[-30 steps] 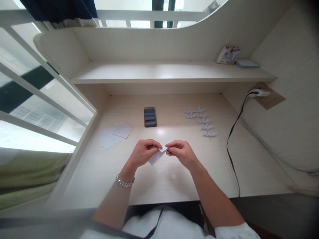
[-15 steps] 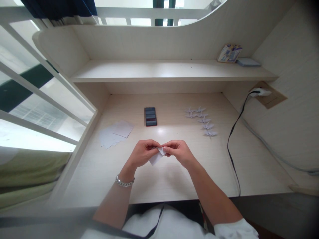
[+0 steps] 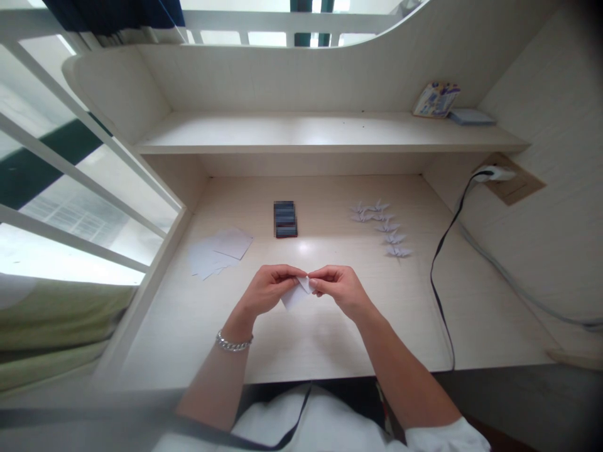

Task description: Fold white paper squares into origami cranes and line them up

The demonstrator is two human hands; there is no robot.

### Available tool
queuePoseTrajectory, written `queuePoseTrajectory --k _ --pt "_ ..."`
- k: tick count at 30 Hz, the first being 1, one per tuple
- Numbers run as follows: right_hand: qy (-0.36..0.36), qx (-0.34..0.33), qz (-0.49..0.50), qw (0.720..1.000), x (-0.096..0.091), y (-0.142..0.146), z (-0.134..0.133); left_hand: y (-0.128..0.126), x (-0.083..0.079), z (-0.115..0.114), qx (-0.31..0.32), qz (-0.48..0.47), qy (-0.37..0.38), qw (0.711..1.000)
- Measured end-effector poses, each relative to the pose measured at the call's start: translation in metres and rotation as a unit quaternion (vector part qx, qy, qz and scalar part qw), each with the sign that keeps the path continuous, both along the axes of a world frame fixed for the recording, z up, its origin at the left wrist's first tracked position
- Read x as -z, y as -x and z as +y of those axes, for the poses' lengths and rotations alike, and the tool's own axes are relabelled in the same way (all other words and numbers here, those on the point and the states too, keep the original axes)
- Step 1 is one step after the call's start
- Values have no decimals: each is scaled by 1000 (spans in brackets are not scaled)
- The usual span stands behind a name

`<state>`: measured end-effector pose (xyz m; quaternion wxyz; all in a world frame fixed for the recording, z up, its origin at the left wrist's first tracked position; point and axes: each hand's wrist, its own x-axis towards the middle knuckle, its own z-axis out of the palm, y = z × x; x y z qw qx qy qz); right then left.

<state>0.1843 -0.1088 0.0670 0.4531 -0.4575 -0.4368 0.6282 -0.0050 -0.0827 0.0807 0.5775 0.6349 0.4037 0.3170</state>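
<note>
A small folded piece of white paper (image 3: pixel 293 297) is pinched between both hands above the desk. My left hand (image 3: pixel 269 289) grips its upper left part, thumb below and fingers on top. On the other side, my right hand (image 3: pixel 338 287) pinches the right corner, its fingertips nearly meeting those of the left. The fingers cover part of the folds. Loose white paper sheets (image 3: pixel 221 251) lie overlapping to the left. Several folded paper cranes (image 3: pixel 393 239) stand in a bent row to the right.
A dark blurred rectangular object (image 3: pixel 285 220) lies on the desk (image 3: pixel 320 351) beyond my hands. A black cable (image 3: pixel 436 276) runs from the wall socket (image 3: pixel 513 182) down the right side. On the shelf (image 3: pixel 264 130) stand a colourful box (image 3: pixel 436 100) and a flat pale object (image 3: pixel 471 117).
Both hands keep their pinch on the folded paper, with only a very slight shift of the fingers. The whole view has moved a little.
</note>
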Motion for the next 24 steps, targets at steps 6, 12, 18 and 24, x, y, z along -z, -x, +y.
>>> queuePoseTrajectory --k 6,12,18,24 --pt "17 31 -3 999 2 3 -2 -1 -2 -1 -38 -5 28 999" --pt "15 59 -5 998 5 7 -4 -5 1 -2 -73 -53 89 992" --pt "-3 53 -20 998 7 7 -5 -10 7 -3 -68 12 65 996" --pt "0 52 -21 998 14 8 -4 -12 12 1 -86 12 69 994"
